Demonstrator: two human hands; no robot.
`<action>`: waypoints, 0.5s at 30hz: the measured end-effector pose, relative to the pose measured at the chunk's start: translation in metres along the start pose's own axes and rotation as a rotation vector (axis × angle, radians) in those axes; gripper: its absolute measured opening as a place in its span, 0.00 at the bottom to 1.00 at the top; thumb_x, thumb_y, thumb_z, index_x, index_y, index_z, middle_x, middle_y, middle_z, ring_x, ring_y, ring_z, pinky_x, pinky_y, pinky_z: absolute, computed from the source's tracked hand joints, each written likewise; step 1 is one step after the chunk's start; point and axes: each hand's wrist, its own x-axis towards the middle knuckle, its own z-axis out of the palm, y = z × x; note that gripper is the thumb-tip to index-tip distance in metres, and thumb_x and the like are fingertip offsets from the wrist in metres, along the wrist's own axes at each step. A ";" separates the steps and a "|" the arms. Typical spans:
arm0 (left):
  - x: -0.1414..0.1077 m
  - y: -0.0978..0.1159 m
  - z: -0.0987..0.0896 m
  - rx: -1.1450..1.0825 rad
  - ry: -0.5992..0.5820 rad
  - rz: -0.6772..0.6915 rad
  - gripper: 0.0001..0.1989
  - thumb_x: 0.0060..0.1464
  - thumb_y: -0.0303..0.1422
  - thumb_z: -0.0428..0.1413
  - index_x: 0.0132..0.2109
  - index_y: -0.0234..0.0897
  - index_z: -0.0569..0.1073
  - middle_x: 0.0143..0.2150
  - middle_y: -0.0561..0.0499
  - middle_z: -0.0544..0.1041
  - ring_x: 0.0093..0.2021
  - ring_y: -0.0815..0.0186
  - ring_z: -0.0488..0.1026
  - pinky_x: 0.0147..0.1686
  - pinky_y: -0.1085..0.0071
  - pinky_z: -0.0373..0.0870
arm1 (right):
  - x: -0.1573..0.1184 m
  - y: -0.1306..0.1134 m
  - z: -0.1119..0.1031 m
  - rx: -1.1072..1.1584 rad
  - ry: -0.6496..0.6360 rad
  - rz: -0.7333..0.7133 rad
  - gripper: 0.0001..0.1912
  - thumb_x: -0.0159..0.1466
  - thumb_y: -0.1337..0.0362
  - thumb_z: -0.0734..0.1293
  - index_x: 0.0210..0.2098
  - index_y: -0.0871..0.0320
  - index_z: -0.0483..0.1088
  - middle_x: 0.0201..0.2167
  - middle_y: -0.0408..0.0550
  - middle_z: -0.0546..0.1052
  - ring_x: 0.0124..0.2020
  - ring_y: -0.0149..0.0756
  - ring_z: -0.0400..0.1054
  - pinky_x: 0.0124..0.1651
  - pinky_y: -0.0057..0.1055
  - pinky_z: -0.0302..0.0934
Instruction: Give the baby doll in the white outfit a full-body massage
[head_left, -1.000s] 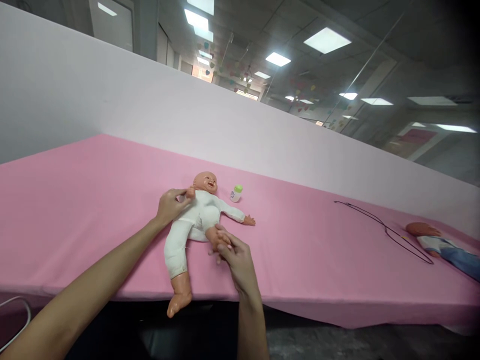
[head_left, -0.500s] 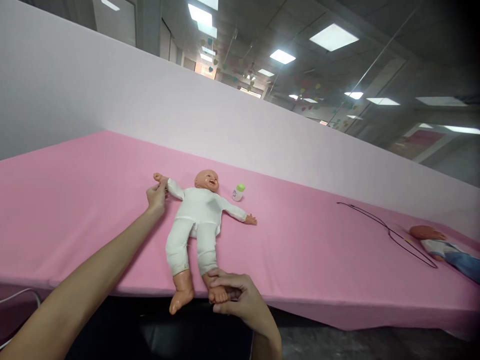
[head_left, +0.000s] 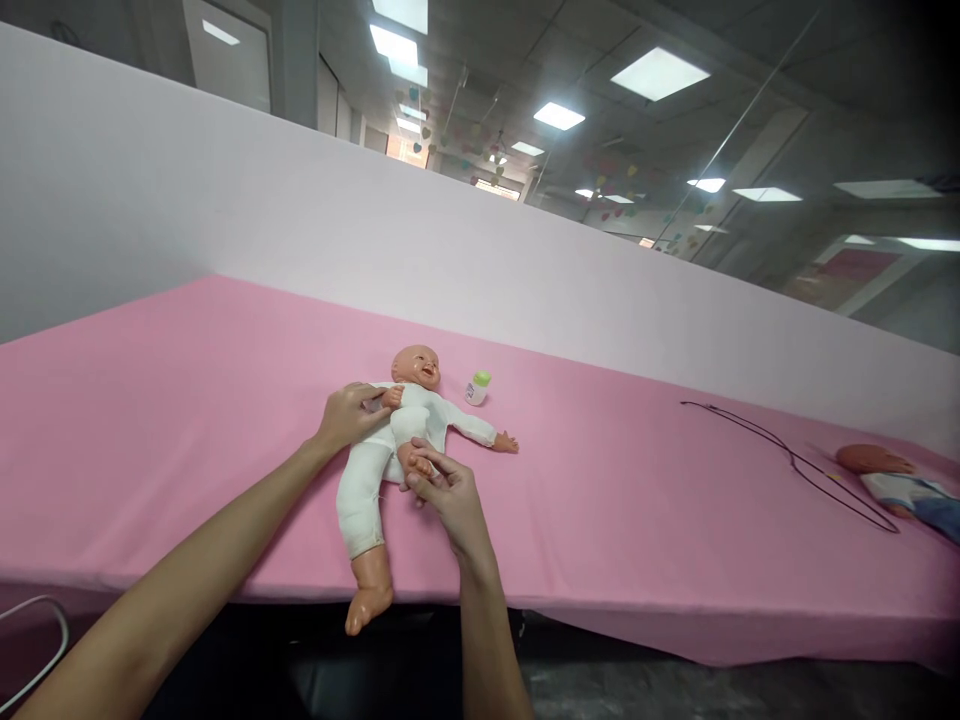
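A baby doll [head_left: 364,500] in a white cloth body lies on its back on the pink-covered table [head_left: 600,500]. My left hand [head_left: 351,415] is closed around the doll's arm on the left, which is folded over its chest. My right hand [head_left: 448,492] grips the doll's foot on the right, with that leg bent up towards the belly. The doll's other leg lies straight, its foot at the table's front edge. Its other arm stretches out to the right. A small bottle with a green cap [head_left: 478,388] stands beside the doll's head.
A thin black cord [head_left: 787,455] lies looped on the right of the table. Beyond it is a second doll [head_left: 877,462] in white and blue clothes, cut off by the frame. A white partition [head_left: 450,260] runs along the back. A white cable [head_left: 60,640] hangs at lower left.
My left hand has brought the doll's arm inward onto its chest. My right hand has lifted the foot from the table edge and folded that leg up towards the belly.
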 end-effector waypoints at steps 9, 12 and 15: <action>0.022 -0.048 -0.003 -0.603 0.624 -0.722 0.22 0.54 0.51 0.64 0.26 0.39 0.72 0.24 0.53 0.71 0.28 0.64 0.73 0.28 0.70 0.70 | -0.089 -0.004 -0.039 -0.120 -0.304 0.175 0.19 0.52 0.63 0.84 0.43 0.54 0.85 0.53 0.52 0.80 0.54 0.46 0.77 0.53 0.34 0.73; 0.023 -0.048 -0.004 -0.612 0.645 -0.705 0.21 0.54 0.50 0.64 0.27 0.38 0.73 0.26 0.52 0.73 0.29 0.64 0.74 0.29 0.70 0.70 | -0.086 0.007 -0.044 -0.092 -0.273 0.229 0.21 0.50 0.63 0.85 0.43 0.53 0.85 0.55 0.52 0.80 0.50 0.45 0.78 0.46 0.32 0.75; 0.018 -0.032 -0.002 -0.488 0.475 -0.408 0.19 0.57 0.49 0.64 0.32 0.37 0.80 0.30 0.49 0.79 0.33 0.61 0.76 0.34 0.68 0.71 | -0.068 0.006 -0.038 -0.028 -0.137 0.135 0.21 0.52 0.60 0.84 0.45 0.52 0.84 0.57 0.53 0.79 0.38 0.40 0.79 0.33 0.29 0.73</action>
